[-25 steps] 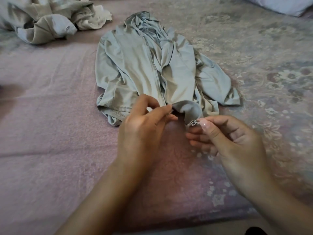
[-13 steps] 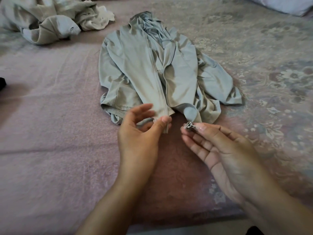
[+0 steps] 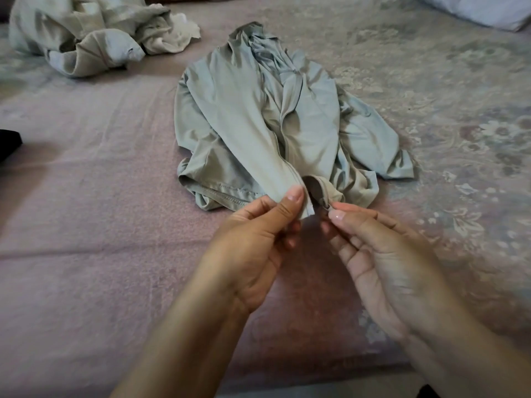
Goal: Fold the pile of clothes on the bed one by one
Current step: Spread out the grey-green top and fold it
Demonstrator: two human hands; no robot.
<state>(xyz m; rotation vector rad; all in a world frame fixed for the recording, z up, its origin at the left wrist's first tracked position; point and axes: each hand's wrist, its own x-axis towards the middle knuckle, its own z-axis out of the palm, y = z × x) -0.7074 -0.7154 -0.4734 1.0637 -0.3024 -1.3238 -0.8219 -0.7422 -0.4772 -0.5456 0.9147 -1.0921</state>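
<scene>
A pale grey-green zip jacket (image 3: 247,119) lies crumpled on the bed, collar away from me, its front open along the zip. My left hand (image 3: 258,242) pinches the bottom end of the left zip edge between thumb and fingers. My right hand (image 3: 382,262) pinches the small metal zip slider (image 3: 326,204) at the bottom of the right front panel. The two hands are close together, just in front of the jacket's hem.
A heap of beige and white clothes (image 3: 83,38) lies at the far left. A pinkish floral bedspread (image 3: 86,225) covers the bed. A pale pillow (image 3: 482,10) sits at the far right corner. A dark object (image 3: 8,139) shows at the left edge.
Both hands have come closer together at the hem, bringing the left zip edge and the slider nearly side by side. The jacket's front panels have been drawn toward each other.
</scene>
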